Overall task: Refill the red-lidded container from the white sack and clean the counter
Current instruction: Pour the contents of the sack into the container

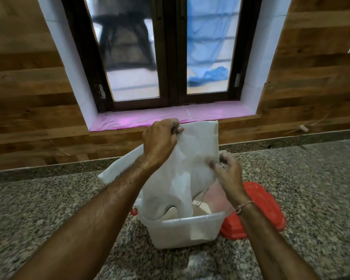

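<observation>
The white sack [190, 158] is thin woven stuff, limp and creased, hanging with its mouth down inside the container [182, 231], a rectangular tub of cloudy see-through plastic with rounded corners. Below the sack's mouth a pale heap shows in the tub, though I cannot tell what it is. The tub stands on a speckled grey granite counter [49, 209], straight beneath both sets of fingers. The red lid [261, 201], glossy plastic with a raised rim, lies flat on the counter just beside the tub, under the right wrist. The left hand [160, 142] is raised highest, its fingers curled tight over the sack's upper edge, with the forearm slanting up from the lower left. The right hand [227, 172] sits lower, pinching the sack's side edge between thumb and bent fingertips; a thin thread band [243, 206] circles that wrist. Beyond the fingers are a wood-plank wall [28, 98] and a dark-framed window [170, 57], its sill covered by a shiny pink sheet [150, 118].
</observation>
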`<state>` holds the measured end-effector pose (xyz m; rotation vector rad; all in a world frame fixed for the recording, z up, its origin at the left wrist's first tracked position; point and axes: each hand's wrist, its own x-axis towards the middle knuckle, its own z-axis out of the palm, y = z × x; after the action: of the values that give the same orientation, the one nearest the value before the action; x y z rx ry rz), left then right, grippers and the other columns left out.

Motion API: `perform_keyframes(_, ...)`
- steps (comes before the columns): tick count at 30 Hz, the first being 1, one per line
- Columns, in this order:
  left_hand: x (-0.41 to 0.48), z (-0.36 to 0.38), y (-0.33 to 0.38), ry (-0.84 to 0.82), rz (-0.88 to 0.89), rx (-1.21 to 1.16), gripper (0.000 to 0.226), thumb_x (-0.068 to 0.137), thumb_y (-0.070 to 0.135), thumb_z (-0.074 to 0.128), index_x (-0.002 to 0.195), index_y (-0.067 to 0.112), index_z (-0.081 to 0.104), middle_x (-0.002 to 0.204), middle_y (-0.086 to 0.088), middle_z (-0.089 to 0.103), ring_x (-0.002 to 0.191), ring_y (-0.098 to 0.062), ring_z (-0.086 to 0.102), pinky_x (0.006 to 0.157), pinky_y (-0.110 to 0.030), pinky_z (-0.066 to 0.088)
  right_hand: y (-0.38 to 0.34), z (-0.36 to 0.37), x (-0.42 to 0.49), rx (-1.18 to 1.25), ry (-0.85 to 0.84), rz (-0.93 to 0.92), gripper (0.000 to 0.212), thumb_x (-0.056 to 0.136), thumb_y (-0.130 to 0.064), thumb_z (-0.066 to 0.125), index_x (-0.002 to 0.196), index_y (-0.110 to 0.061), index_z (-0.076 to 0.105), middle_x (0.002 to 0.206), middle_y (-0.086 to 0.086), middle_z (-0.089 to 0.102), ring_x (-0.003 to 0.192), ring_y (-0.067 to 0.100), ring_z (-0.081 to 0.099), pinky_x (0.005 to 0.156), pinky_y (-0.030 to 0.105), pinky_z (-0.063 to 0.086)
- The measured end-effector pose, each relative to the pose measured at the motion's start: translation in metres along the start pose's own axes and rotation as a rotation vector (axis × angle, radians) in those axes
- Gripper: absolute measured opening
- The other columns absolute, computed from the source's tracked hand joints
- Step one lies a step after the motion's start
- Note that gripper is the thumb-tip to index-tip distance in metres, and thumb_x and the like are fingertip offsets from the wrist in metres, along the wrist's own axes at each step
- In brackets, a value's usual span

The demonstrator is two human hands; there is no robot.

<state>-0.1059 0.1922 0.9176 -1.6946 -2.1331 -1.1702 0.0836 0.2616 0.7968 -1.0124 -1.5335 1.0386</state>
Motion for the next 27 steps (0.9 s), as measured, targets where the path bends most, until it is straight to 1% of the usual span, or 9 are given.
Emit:
perform_keyframes(2,-0.001,0.000,0.003,0.008,0.009,0.016,0.027,0.098,0.029,0.064,0.072,0.023,0.057,0.070,0.005,0.062,0.073,-0.019,0.061,0.064,-0.029,0.041,-0.002,-0.006,0.005,0.036,-0.032,-0.016,0.035,0.083,-0.039,0.080,0.083,-0.006,0.068,0.089,0.004,0.070,0.082,0.026,0.066,0.070,0.046,0.060)
perform_keyframes(4,0.000,0.000,0.006,0.019,0.004,0.012,0.024,0.099,0.030,0.063,0.077,0.020,0.065,0.073,0.003,0.066,0.075,-0.020,0.064,0.066,-0.031,0.047,-0.006,-0.010,0.007,0.153,-0.138,0.001,0.032,0.089,-0.023,0.078,0.082,0.006,0.067,0.081,0.009,0.069,0.071,0.018,0.062,0.063,0.033,0.053)
perform_keyframes(7,0.000,0.000,0.006,-0.013,0.005,0.001,0.021,0.098,0.027,0.065,0.079,0.019,0.068,0.077,0.002,0.071,0.079,-0.021,0.067,0.072,-0.035,0.056,-0.014,-0.016,0.008,0.233,-0.195,0.002,0.014,0.093,-0.013,0.073,0.092,0.001,0.071,0.080,0.004,0.072,0.068,0.007,0.063,0.060,0.021,0.050)
perform_keyframes(11,-0.004,-0.001,0.011,-0.054,0.010,0.034,0.028,0.099,0.027,0.063,0.072,0.020,0.060,0.073,0.002,0.065,0.074,-0.019,0.061,0.065,-0.030,0.041,-0.023,-0.022,0.020,0.256,-0.204,-0.060,0.029,0.088,-0.019,0.078,0.077,0.003,0.061,0.080,0.011,0.062,0.075,0.014,0.057,0.069,0.024,0.050)
perform_keyframes(14,-0.003,-0.005,0.014,-0.053,0.013,0.017,0.026,0.100,0.026,0.062,0.074,0.023,0.058,0.073,0.004,0.061,0.072,-0.013,0.054,0.066,-0.026,0.034,-0.034,-0.029,0.027,0.423,-0.295,0.073,0.022,0.079,-0.028,0.078,0.076,-0.008,0.069,0.079,0.005,0.073,0.070,0.012,0.066,0.066,0.023,0.057)
perform_keyframes(17,-0.002,-0.004,0.015,-0.050,0.008,-0.015,0.024,0.099,0.028,0.063,0.078,0.018,0.068,0.075,0.003,0.066,0.074,-0.013,0.057,0.065,-0.024,0.037,-0.030,-0.029,0.031,0.508,-0.333,0.192,0.025,0.070,-0.034,0.082,0.077,-0.013,0.072,0.081,0.002,0.076,0.070,0.011,0.069,0.064,0.026,0.060)
perform_keyframes(20,-0.009,0.000,0.019,-0.050,0.022,-0.024,0.021,0.099,0.032,0.062,0.086,0.019,0.074,0.078,0.008,0.068,0.076,-0.012,0.060,0.066,-0.027,0.040,-0.018,-0.021,0.031,0.258,-0.179,0.114,0.015,0.081,-0.019,0.082,0.076,-0.013,0.070,0.071,0.000,0.068,0.061,0.008,0.057,0.056,0.024,0.046)
perform_keyframes(22,-0.014,0.002,0.023,-0.076,0.033,-0.036,0.019,0.099,0.031,0.061,0.088,0.023,0.075,0.077,0.011,0.064,0.077,-0.010,0.058,0.068,-0.026,0.038,-0.010,-0.017,0.035,-0.052,-0.065,-0.033,0.023,0.085,-0.010,0.079,0.069,-0.012,0.062,0.067,0.000,0.058,0.063,0.012,0.049,0.059,0.029,0.041)
perform_keyframes(27,-0.016,0.006,0.023,-0.113,-0.002,-0.089,0.021,0.100,0.031,0.059,0.090,0.024,0.075,0.079,0.010,0.064,0.079,-0.012,0.059,0.072,-0.028,0.043,-0.006,-0.013,0.028,-0.494,0.018,-0.023,0.024,0.087,-0.033,0.067,0.078,-0.011,0.068,0.068,-0.004,0.070,0.065,0.019,0.061,0.059,0.036,0.046)
